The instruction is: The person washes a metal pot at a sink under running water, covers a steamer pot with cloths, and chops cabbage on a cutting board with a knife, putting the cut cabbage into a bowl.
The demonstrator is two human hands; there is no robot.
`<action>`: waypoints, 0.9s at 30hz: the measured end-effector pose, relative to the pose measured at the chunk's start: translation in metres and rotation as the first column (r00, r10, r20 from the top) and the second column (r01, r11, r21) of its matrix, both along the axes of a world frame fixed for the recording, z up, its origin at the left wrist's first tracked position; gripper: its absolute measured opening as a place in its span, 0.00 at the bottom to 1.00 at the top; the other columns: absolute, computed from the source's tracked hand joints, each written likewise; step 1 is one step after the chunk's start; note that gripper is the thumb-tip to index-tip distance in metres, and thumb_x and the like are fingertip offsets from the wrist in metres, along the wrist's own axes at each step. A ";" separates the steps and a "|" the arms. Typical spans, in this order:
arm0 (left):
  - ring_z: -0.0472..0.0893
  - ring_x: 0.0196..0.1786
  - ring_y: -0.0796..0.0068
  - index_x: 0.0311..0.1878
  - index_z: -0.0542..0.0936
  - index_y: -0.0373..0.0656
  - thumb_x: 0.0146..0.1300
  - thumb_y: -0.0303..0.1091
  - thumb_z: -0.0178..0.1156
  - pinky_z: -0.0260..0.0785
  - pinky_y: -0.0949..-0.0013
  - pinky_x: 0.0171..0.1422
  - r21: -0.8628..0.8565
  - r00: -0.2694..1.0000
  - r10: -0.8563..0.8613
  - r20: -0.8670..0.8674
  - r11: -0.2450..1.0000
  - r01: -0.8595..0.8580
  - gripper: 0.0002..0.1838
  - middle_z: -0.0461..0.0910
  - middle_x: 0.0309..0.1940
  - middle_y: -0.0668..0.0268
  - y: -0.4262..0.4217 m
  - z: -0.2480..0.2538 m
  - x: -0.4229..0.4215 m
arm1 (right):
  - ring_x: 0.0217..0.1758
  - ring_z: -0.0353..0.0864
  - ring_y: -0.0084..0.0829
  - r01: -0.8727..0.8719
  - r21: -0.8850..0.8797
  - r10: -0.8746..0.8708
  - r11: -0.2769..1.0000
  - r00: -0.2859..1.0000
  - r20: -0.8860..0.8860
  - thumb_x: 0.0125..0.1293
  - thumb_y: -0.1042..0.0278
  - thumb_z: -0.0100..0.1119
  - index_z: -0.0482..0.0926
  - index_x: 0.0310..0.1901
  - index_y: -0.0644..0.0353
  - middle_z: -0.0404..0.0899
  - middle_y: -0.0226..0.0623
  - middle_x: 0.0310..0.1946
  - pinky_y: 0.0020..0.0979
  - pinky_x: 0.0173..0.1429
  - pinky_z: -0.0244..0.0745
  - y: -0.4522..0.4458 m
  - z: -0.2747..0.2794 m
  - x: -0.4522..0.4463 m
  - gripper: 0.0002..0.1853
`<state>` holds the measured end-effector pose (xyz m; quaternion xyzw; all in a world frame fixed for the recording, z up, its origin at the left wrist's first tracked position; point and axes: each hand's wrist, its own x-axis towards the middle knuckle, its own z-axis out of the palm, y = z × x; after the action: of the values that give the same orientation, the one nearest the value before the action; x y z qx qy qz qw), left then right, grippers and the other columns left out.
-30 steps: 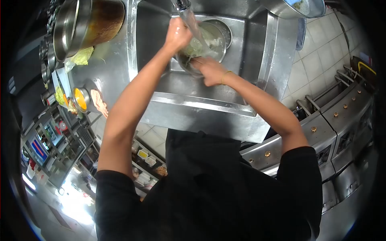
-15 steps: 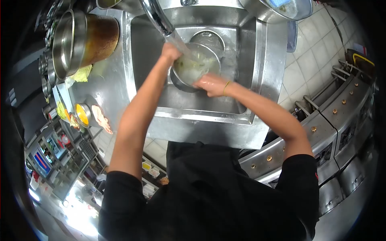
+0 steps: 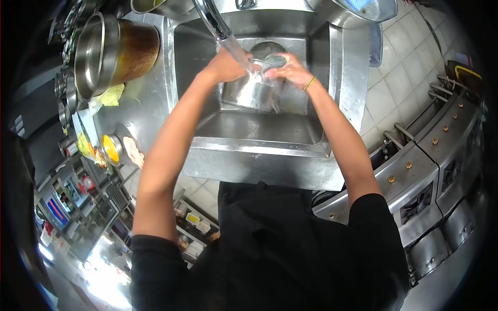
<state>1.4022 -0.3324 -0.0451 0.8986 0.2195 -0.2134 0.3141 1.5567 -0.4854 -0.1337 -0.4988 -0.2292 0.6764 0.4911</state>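
A shiny metal pot [image 3: 249, 94] is tipped over in the sink [image 3: 254, 127], its side turned toward me and its mouth toward the far wall. My left hand [image 3: 228, 66] is closed on the pot's left rim beside the faucet's stream. On the right, my right hand [image 3: 291, 72] curls its fingers at the far rim, thumb toward the middle. From the chrome faucet [image 3: 212, 20], water runs down between my hands onto the pot. A round metal container [image 3: 270, 47] sits behind, partly hidden. The pot's inside is mostly out of sight.
Left of the sink stand a large browned stockpot [image 3: 137, 47], green leaves [image 3: 111, 96] and a bowl with yellow-orange contents [image 3: 110, 149]. A metal basin [image 3: 342, 14] is at the far right corner. Stoves with knobs [image 3: 410, 181] line the right side.
The pot, earlier upright with cloudy water and pale green bits inside, is now tipped away from me. My right hand has moved from its near side to the far rim.
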 end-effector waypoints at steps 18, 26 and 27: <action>0.78 0.51 0.54 0.57 0.68 0.28 0.68 0.31 0.46 0.71 0.52 0.58 -0.783 -0.187 0.933 -0.308 -0.360 -0.508 0.18 0.75 0.50 0.49 -0.097 -0.090 -0.044 | 0.63 0.72 0.42 -0.330 0.193 -0.205 0.924 -0.001 0.979 0.62 0.58 0.49 0.79 0.51 0.58 0.75 0.45 0.57 0.47 0.66 0.64 0.014 0.033 -0.082 0.20; 0.81 0.38 0.45 0.35 0.77 0.35 0.60 0.28 0.56 0.68 0.51 0.42 -0.050 0.776 0.567 0.276 0.815 -0.577 0.06 0.80 0.29 0.46 -0.100 -0.037 -0.010 | 0.37 0.81 0.32 0.219 -0.494 -0.293 0.841 0.953 -0.077 0.67 0.49 0.41 0.78 0.44 0.56 0.82 0.36 0.37 0.38 0.43 0.77 -0.011 -0.142 -0.014 0.21; 0.80 0.37 0.46 0.33 0.77 0.37 0.58 0.28 0.56 0.67 0.49 0.42 0.052 0.851 0.465 0.244 0.870 -0.490 0.05 0.80 0.28 0.48 -0.098 -0.025 -0.007 | 0.45 0.79 0.33 0.208 -0.600 -0.407 0.773 0.887 -0.217 0.68 0.51 0.38 0.76 0.46 0.56 0.80 0.37 0.43 0.41 0.48 0.77 -0.021 -0.115 -0.025 0.21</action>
<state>1.3952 -0.4309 -0.0703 0.8500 0.4110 -0.0135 0.3291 1.5317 -0.5063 -0.2491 -0.5293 0.1522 0.6967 0.4596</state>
